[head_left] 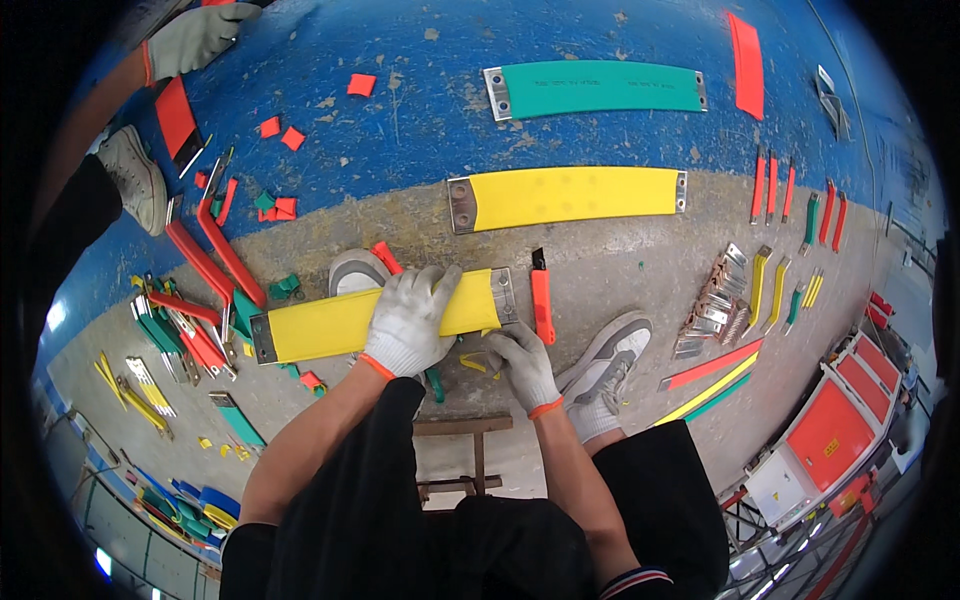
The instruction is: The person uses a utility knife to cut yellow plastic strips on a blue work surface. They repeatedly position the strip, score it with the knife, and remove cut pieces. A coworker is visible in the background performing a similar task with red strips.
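A flat metal bar in a yellow sleeve (325, 325) lies across in front of me, bare metal showing at both ends with holes at the right one. My left hand (412, 315), in a white glove, is closed over its middle. My right hand (520, 362), in a greyish glove, is at the lower right corner of the sleeve, its fingers curled around a thin yellow strip (478, 362). How far the strip is still joined to the sleeve is hidden. An orange-red utility knife (542, 305) with a black head lies just right of the bar.
Beyond lie a yellow-sleeved bar (575, 197) and a green-sleeved bar (600, 88). Sleeved bars (180, 335) crowd the left; bare metal pieces (715, 305) lie right. A wooden stool (470, 440) is below me. Another person's gloved hand (200, 40) and shoe (133, 180) show upper left.
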`<state>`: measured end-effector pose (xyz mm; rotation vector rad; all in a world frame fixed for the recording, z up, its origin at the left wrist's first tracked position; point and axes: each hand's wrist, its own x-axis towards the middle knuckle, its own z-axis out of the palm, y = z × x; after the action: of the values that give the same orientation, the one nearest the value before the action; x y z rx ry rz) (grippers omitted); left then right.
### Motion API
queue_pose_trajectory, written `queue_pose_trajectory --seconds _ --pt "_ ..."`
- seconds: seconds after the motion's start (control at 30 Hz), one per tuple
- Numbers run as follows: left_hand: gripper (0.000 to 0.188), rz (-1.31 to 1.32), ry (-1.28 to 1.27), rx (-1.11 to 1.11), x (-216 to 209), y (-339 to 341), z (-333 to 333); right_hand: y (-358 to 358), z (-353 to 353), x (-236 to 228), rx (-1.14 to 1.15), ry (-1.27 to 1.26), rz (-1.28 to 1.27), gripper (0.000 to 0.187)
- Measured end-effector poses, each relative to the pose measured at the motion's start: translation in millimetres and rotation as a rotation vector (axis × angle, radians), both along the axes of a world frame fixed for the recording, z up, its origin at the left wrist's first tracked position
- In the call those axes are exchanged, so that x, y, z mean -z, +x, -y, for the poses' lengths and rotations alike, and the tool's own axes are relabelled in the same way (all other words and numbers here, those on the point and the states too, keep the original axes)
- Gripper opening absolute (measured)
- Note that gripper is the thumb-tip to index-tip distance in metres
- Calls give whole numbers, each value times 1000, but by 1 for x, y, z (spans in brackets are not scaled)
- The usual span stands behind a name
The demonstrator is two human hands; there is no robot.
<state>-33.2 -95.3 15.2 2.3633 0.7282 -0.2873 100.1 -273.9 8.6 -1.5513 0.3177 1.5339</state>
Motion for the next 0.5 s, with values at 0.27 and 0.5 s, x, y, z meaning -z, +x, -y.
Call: queue_pose_trajectory --seconds 0.27,0.5 --pt "81 20 -28 -14 0 -1 -2 -1 0 -4 -153 -45 205 22" --pt "82 8 5 -2 5 -2 0 -6 -21 -21 -649 -32 1057 13"
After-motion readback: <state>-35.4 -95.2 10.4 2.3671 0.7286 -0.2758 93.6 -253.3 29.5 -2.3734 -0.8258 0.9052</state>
